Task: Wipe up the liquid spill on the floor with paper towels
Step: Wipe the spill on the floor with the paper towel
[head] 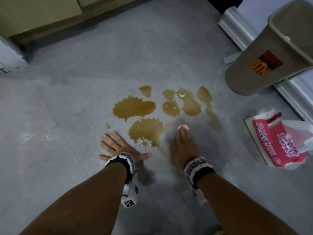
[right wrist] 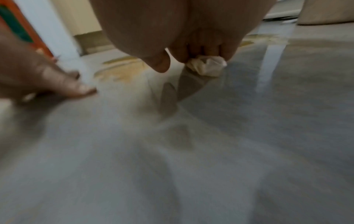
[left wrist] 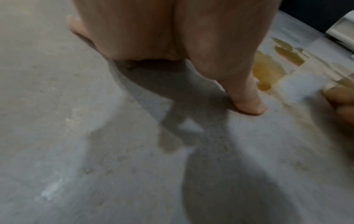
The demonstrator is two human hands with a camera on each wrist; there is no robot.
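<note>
Spill (head: 135, 107) spreads mid-frame; my right hand (head: 183, 146) clutches a wadded paper towel (head: 183, 127), left hand (head: 118, 148) lies flat on the floor (head: 59, 116). Best pressed firmly, sweeping inward.

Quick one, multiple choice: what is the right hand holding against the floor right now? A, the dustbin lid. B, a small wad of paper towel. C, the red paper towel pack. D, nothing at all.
B: the right hand presses a small crumpled paper towel wad under its fingertips at the near edge of the brown spill; the red pack lies apart on the floor.
</note>
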